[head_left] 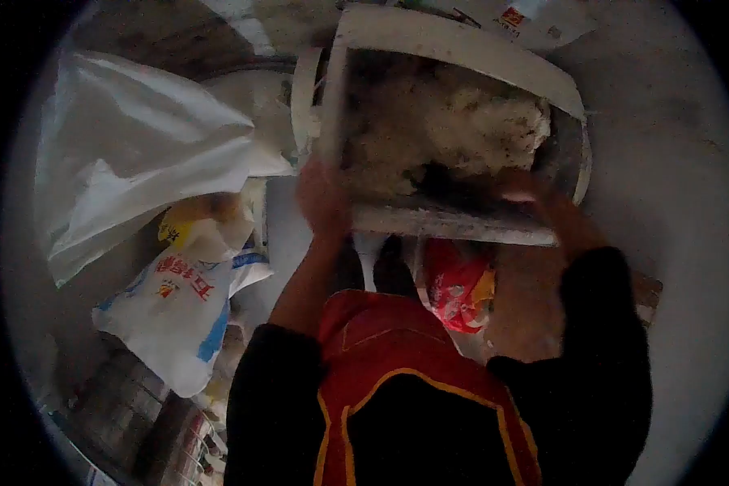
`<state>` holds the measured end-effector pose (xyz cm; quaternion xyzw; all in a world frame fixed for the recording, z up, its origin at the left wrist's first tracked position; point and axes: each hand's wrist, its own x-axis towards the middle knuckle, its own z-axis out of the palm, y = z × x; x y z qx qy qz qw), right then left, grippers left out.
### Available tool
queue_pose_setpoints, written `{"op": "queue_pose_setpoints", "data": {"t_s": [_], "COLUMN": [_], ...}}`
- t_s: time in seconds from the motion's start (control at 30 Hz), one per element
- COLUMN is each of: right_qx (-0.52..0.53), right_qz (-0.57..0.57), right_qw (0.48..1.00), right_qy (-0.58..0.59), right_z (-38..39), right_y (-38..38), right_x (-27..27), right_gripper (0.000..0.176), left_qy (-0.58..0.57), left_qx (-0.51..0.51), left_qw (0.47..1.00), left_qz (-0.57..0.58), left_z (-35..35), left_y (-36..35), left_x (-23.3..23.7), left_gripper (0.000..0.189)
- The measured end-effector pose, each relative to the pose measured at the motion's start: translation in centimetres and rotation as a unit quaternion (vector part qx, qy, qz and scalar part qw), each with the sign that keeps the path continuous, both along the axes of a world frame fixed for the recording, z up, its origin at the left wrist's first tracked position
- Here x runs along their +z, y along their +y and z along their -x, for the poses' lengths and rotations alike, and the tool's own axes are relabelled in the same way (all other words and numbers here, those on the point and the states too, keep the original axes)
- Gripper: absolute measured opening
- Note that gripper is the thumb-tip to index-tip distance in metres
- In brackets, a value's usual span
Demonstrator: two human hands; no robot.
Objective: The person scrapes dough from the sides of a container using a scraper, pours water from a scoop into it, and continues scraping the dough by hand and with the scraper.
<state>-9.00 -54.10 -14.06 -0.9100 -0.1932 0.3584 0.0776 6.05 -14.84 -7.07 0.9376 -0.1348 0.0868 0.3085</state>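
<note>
A white bin (pixel 454 36) with a thick rim stands in front of me, tilted slightly in view. Inside lies a pale brown, lumpy mass (pixel 462 121) that I cannot name. My left hand (pixel 324 194) is closed round the bin's left edge near the front corner, a little blurred. My right hand (pixel 522 188) reaches over the front rim into the bin, low against the mass. A dark patch or clump (pixel 449 185) lies just left of its fingers. Blur and shadow hide what those fingers do.
On the left stand a large white sheet or bag (pixel 146 146) and a printed white sack (pixel 170 300). A red printed bag (pixel 458 287) and a brown board (pixel 526 300) lie below the bin. Another printed white bag (pixel 543 20) is at the back.
</note>
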Motion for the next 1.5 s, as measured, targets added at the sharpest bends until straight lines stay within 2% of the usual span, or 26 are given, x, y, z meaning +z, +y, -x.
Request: {"op": "queue_pose_setpoints", "data": {"t_s": [0.03,0.07,0.1,0.2,0.23,0.3,0.33,0.4,0.43,0.5,0.57,0.6,0.63,0.7,0.77,0.8,0.87,0.93,1.0,1.07,1.13,1.23,1.3,1.33,1.37,1.5], "right_qx": [-0.049,-0.102,-0.267,-0.362,-0.316,-0.225,-0.261,-0.236,-0.186,-0.25,-0.418,-0.484,-0.437,-0.339,-0.254,-0.23,-0.186,-0.153,-0.255,-0.264,-0.191,-0.116,-0.165,-0.133,-0.101,-0.098], "right_qz": [-0.003,0.003,-0.024,-0.069,-0.069,-0.073,-0.146,-0.255,-0.293,-0.197,-0.09,-0.122,-0.139,-0.179,-0.284,-0.328,-0.364,-0.356,-0.224,-0.18,-0.228,-0.299,-0.192,-0.175,-0.158,-0.13], "right_qw": [0.994,0.978,0.927,0.904,0.926,0.961,0.945,0.934,0.937,0.938,0.859,0.815,0.85,0.903,0.917,0.914,0.912,0.92,0.916,0.922,0.951,0.939,0.966,0.974,0.981,0.985], "right_qy": [0.094,0.181,0.261,0.219,0.193,0.141,0.135,0.085,0.044,0.136,0.28,0.295,0.261,0.194,0.118,0.06,0.024,0.057,0.212,0.217,0.087,-0.125,0.058,0.05,0.041,0.052], "right_z": [-1.8,-3.8,-4.9,-4.0,-4.4,-4.8,-5.0,-6.0,-6.5,-7.1,-5.6,-3.5,-3.5,-3.6,-4.4,-4.6,-6.9,-9.9,-9.7,-10.1,-9.1,-9.3,-12.5,-12.9,-13.0,-14.5], "right_y": [0.1,0.6,3.0,5.5,5.9,8.4,10.9,11.6,10.9,10.8,8.5,6.7,7.5,10.3,12.3,13.3,15.2,16.8,15.7,15.6,15.8,19.2,22.4,23.2,24.0,22.0], "right_x": [6.1,12.7,19.0,24.4,23.0,17.0,14.1,12.8,14.1,18.5,21.8,22.3,22.3,21.9,16.2,9.2,4.3,6.8,13.2,18.1,20.4,13.4,10.5,6.2,0.4,-0.3], "right_gripper": [0.026,0.03,0.034,0.036,0.034,0.032,0.031,0.031,0.032,0.032,0.032,0.032,0.033,0.035,0.038,0.039,0.039,0.038,0.036,0.033,0.031,0.033,0.038,0.038,0.038,0.037], "left_qy": [0.063,0.061,0.062,0.006,-0.026,0.033,0.063,0.01,-0.015,0.033,0.068,0.077,0.086,0.031,0.01,0.02,0.033,0.033,-0.009,-0.017,0.026,0.029,-0.02,-0.044,-0.003,0.116], "left_qx": [0.027,0.021,0.017,0.038,0.049,0.023,0.015,-0.013,-0.035,-0.029,-0.002,0.021,0.045,0.037,0.021,0.018,0.019,0.015,-0.003,-0.024,-0.051,-0.044,-0.043,-0.043,-0.037,-0.01], "left_qw": [0.997,0.996,0.995,0.998,0.998,0.999,0.997,0.999,0.997,0.999,0.997,0.995,0.992,0.998,0.999,0.997,0.995,0.994,0.999,0.999,0.997,0.992,0.995,0.995,0.995,0.978], "left_qz": [0.038,0.056,0.075,0.056,0.034,0.035,0.038,-0.027,-0.062,-0.028,0.019,0.052,0.083,0.048,0.049,0.07,0.095,0.101,0.048,0.036,0.058,0.115,0.091,0.08,0.096,0.174], "left_z": [-0.1,-0.3,-0.6,-0.5,-0.5,-0.5,-0.4,-0.3,-0.5,-0.6,-0.4,-0.4,-0.4,0.1,0.4,0.3,0.5,0.3,0.5,-0.3,0.3,0.6,0.8,0.7,0.8,1.5], "left_y": [-0.6,-0.7,-0.5,-0.5,-0.7,-0.5,-0.3,0.2,0.3,1.3,0.9,0.8,0.6,1.1,1.5,1.5,1.3,1.2,1.8,2.2,2.4,1.5,1.4,1.6,1.4,-0.2], "left_x": [1.0,1.2,0.7,-0.4,-0.3,0.4,0.9,-1.0,-1.2,-1.8,-1.3,-0.2,0.2,-1.3,-2.0,-1.8,-1.3,-1.2,-3.5,-4.0,-2.6,-0.8,-3.2,-4.1,-3.8,-1.7], "left_gripper": [0.03,0.03,0.029,0.03,0.03,0.033,0.034,0.039,0.041,0.042,0.04,0.037,0.034,0.036,0.037,0.037,0.037,0.037,0.037,0.037,0.037,0.039,0.04,0.04,0.041,0.043]}}
